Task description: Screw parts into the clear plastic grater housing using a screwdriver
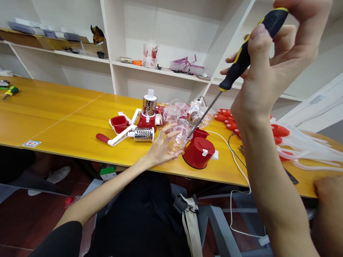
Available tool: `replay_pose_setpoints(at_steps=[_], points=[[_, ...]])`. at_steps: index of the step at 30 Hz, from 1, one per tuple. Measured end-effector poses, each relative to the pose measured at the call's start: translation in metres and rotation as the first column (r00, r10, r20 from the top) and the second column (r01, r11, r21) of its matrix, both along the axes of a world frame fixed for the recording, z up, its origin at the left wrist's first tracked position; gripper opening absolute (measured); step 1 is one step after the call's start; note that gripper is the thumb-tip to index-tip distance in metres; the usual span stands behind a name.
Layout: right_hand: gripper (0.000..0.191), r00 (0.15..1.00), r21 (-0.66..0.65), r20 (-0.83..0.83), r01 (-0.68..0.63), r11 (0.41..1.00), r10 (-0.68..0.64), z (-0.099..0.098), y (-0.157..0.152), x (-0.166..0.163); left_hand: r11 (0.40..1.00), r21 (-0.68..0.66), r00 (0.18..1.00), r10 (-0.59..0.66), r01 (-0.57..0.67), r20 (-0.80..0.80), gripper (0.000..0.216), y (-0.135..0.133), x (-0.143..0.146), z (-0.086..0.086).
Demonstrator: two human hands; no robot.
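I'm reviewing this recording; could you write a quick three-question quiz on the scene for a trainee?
1. Which hand holds the screwdriver?
2. True or false: the white crank with the red handle lies on a shelf.
3. What is the left hand holding?
A) a white cable
B) a clear plastic part
C) a metal drum

Key:
1. The right hand.
2. False; it lies on the table.
3. B, the clear plastic part.
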State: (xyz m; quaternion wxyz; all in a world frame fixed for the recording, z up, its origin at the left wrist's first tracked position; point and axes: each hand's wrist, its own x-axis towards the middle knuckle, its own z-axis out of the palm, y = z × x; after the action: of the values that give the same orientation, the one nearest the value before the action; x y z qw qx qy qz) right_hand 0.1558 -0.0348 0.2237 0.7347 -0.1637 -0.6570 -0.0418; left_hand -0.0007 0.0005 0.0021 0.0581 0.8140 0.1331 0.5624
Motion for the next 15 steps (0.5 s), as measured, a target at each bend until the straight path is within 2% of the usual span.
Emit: replay_pose_setpoints(at_steps=[9,15], points=[[0.020,0.998,0.013,-0.020,-0.056,0.998,0.056,0.0017,0.0014,-0.0014,1.000,0.004,1.000,-0.012,0.012,0.005,0.068,0.0004,0.0000,0.0007],[0.022,0.983,-0.059,0.089,-0.154,0.986,0.158,0.0039,0.0055,0.0027,1.000,0.007,1.000,-0.018,0.018,0.009,0.067,0.0004,0.0005,-0.0001]])
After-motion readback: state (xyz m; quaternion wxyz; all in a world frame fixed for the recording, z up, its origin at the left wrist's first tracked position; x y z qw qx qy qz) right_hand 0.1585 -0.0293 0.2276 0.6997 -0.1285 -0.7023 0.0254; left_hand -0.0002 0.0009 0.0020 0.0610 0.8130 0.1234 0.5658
